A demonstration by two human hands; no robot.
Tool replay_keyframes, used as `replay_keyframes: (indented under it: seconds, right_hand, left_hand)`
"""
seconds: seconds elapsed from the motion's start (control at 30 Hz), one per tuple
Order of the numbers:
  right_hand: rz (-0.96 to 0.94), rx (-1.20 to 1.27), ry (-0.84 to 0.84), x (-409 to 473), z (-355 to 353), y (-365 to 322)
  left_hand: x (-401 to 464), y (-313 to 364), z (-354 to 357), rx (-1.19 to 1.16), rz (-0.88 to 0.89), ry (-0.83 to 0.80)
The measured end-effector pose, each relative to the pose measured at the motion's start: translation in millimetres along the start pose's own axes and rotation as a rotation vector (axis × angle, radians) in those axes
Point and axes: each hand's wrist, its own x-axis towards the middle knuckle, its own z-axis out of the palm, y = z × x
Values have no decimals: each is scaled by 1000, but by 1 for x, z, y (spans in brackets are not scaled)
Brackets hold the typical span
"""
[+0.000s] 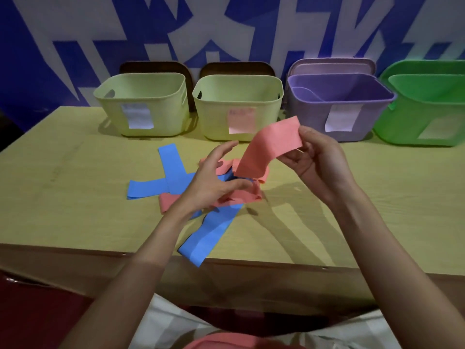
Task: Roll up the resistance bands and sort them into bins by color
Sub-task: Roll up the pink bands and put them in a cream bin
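pink band (pixel 270 144), thin and limp: right hand (pixel 317 159) pinches its upper end, lifted above the pile (pixel 226 187) of pink and blue bands mid-table (pixel 75 197). left hand (pixel 214 182) hovers over the pile, fingers loosely spread, holding nothing. the band looks light, floppy, likely grippy; best taken at an end to start the roll. one blue band (pixel 201 240) overhangs the near edge. four bins (pixel 143 104) line the far edge; room is open left and right.

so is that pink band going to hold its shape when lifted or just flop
Probably flop: the pink band, pinched at one end by the right hand, sags in a curve down to the pile. It looks thin and light, so a two-finger grip seems enough. Its flat shape means it likely won't roll off the table until it is wound up.
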Motion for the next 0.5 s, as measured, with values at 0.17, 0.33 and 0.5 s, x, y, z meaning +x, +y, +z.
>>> replay_keyframes:
  seconds: [0.17, 0.33, 0.5]
  right_hand:
    - [24, 78, 37, -1, -9, -13]
    - [51, 373, 100, -2, -20, -30]
    - [1, 500, 179, 5, -41, -37]
  left_hand:
    - [15, 15, 21, -105, 49, -186]
    - [26, 6, 40, -50, 1, -115]
    - [26, 12, 47, -107, -22, -88]
